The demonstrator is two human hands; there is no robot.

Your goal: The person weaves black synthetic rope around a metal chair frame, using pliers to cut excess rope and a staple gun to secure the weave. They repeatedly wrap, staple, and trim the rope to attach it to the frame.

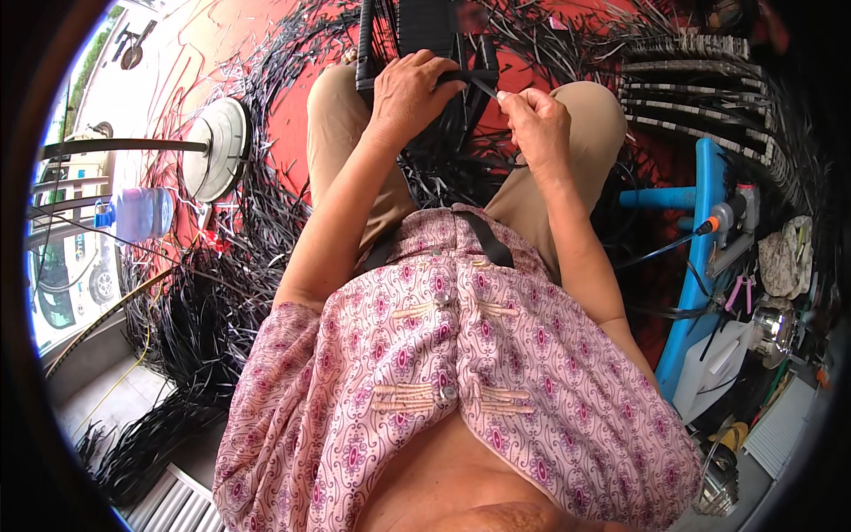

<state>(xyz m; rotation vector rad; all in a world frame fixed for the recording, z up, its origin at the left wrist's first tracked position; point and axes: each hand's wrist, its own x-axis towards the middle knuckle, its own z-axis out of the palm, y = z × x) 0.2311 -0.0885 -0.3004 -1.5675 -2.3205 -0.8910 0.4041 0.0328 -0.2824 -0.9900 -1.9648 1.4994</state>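
Note:
Between my knees stands a chair-like frame (pixel 424 31) wound with black plastic strip. My left hand (pixel 409 96) lies over its near edge, fingers pointing right and thumb below them. A flat black plastic strip (pixel 482 85) runs out from between that thumb and fingers to my right hand (pixel 539 124). There its end is pinched between thumb and forefinger, the other fingers curled in. The strip looks stretched between the two hands. The frame's lower part is in dark shadow, and my left palm hides some of its edge.
Loose black strips (pixel 208 301) lie heaped around me on the red floor (pixel 279 97). At right stand a blue stool (pixel 700 266) with an air tool (pixel 734 217) and stacked wound frames (pixel 700 106). A round-based stand (pixel 217 146) and a water bottle (pixel 151 213) are at left.

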